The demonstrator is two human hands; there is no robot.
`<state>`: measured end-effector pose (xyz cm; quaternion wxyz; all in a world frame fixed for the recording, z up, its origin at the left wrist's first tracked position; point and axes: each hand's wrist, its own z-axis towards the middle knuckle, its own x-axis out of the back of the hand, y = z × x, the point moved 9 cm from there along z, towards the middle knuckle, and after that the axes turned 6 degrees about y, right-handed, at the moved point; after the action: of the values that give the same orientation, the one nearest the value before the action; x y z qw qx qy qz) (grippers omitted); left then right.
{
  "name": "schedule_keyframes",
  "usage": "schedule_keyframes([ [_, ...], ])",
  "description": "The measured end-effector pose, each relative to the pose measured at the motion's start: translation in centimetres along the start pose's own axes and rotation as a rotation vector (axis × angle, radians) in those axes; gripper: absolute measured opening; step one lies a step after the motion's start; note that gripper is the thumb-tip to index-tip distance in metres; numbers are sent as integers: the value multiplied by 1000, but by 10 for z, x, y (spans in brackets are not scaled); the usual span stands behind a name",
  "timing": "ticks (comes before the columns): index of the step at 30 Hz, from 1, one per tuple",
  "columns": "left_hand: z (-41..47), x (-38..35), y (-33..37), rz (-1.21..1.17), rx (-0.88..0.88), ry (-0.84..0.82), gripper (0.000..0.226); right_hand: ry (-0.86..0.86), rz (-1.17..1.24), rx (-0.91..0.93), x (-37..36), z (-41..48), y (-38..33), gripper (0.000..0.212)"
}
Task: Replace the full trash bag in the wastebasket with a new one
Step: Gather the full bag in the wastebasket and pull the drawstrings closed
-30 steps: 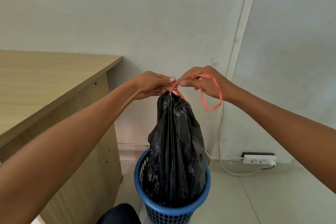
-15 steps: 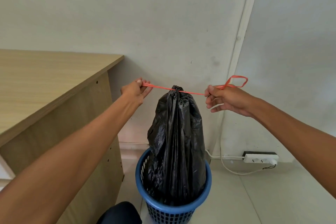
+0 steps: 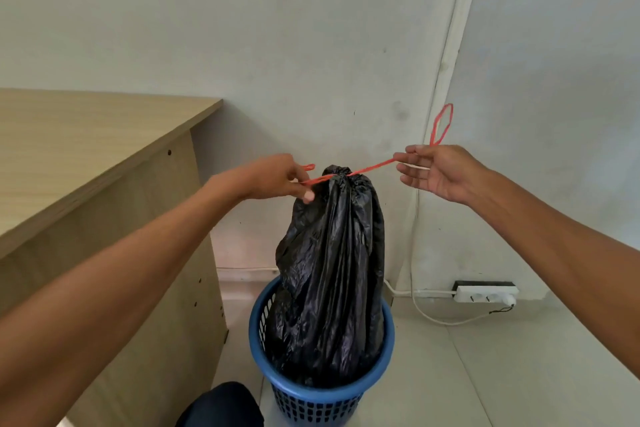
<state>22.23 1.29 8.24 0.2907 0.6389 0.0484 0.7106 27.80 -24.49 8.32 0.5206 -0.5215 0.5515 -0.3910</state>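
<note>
1. Trash bag (image 3: 332, 253): black, neck cinched shut. It stands in the blue wastebasket (image 3: 322, 407) at lower centre of frame, beside the tabletop (image 3: 86, 135) at left. Not lifted out yet.
2. Change: half a second ago the red drawstring (image 3: 372, 166) ran flat and taut between both hands. Now the left grip (image 3: 273, 178) has come in to the bag neck. The right-hand end slants upward, its loop standing above the right grip (image 3: 441, 172).
3. Meaning: the knot looks pulled tight, so tying is probably done. Lifting the bag out and fitting the new one remain.
4. Left grip: arm stretched forward, fingers curled, pinching the drawstring just beside the neck.
5. Right grip: arm extended, fingers spread and fairly straight. The string enters between thumb and forefinger; cannot tell whether it is pinched or let go.
</note>
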Motion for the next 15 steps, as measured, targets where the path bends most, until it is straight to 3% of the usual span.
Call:
schedule_keyframes([
  [2, 6, 8, 9, -108, -60, 71, 28, 97, -57, -93, 7, 0, 11, 20],
  [5, 11, 18, 12, -95, -51, 161, 30, 259, -245, -187, 18, -7, 22, 61],
  [8, 13, 18, 1, 133, 110, 175, 28, 257, -737, 143, -7, -18, 4, 82],
  [11, 12, 24, 16, 83, 74, 238, 29, 0, -1222, 633, -62, -28, 4, 55],
  [13, 12, 29, 26, 29, -3, 273, 30, -109, -1229, 705, -75, -31, 13, 36],
  [15, 8, 31, 24, -61, 0, 282, 33, -109, -1132, 673, -74, -33, 15, 23],
])
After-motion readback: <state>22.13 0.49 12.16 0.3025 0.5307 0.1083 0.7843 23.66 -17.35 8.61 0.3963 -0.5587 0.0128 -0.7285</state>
